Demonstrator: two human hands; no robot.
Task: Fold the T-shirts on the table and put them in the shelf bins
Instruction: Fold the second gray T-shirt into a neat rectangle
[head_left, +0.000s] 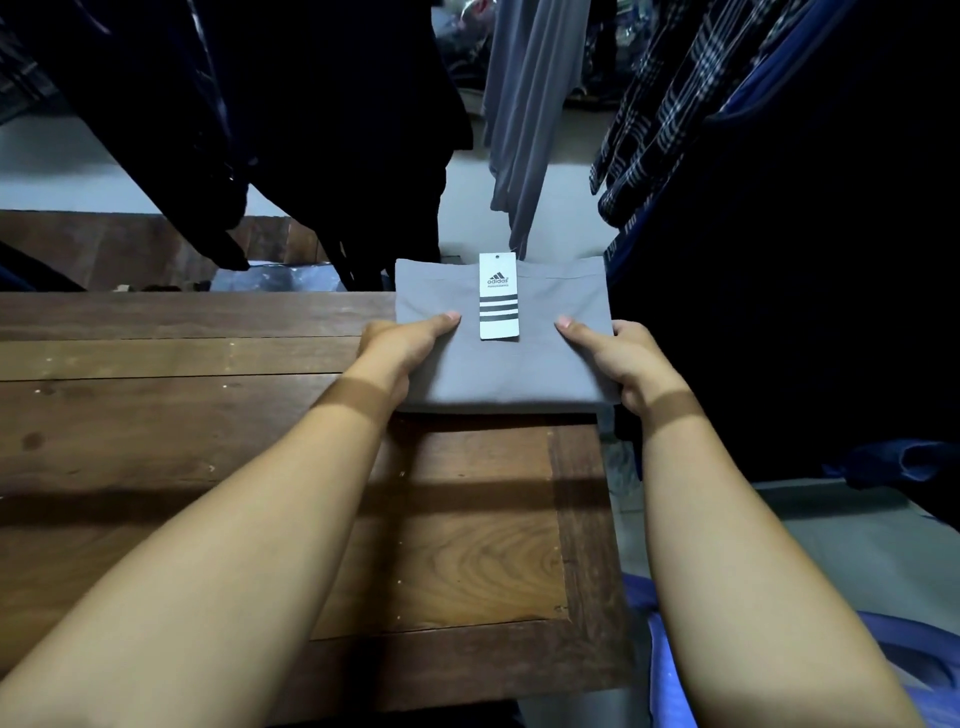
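Head view, looking down along both forearms. Gripping a folded grey T-shirt (498, 374) by its two sides: pinching the left edge with the left hand (397, 348), with the thumb flat on top and the other fingers tucked out of sight beneath. Mirroring that with the right hand (621, 358) on the right edge, again with the thumb on top and the fingers curled round the side. Holding the shirt flat over the far right corner of the wooden table (208, 415), overhanging both the far edge and the right edge. Judging by the shadow under the near fold, probably carrying it just clear of the boards rather than resting it there, though not telling for certain. Also bearing a white hang tag (498, 296) with dark stripes, lying on top of the shirt between the two thumbs.

Judging the folding of this shirt as done and the carrying-off as the step in hand. Calling next for holding the bundle level and squeezed from both sides, so as to be stopping the folds from slipping and the tag from sliding off. Then turning towards the shelf bins, not appearing anywhere here and so needing to be found first.

Working in a dim, crowded space, over dark, knotted boards with pale specks. Facing dark garments (311, 130) hanging above the table's far side, a grey garment (530, 104) straight ahead and checked shirts (660, 114) to the right. Also taking in crinkled plastic bags (280, 278) behind the table, pale floor (857, 545) and blue cloth (670, 670) at lower right.
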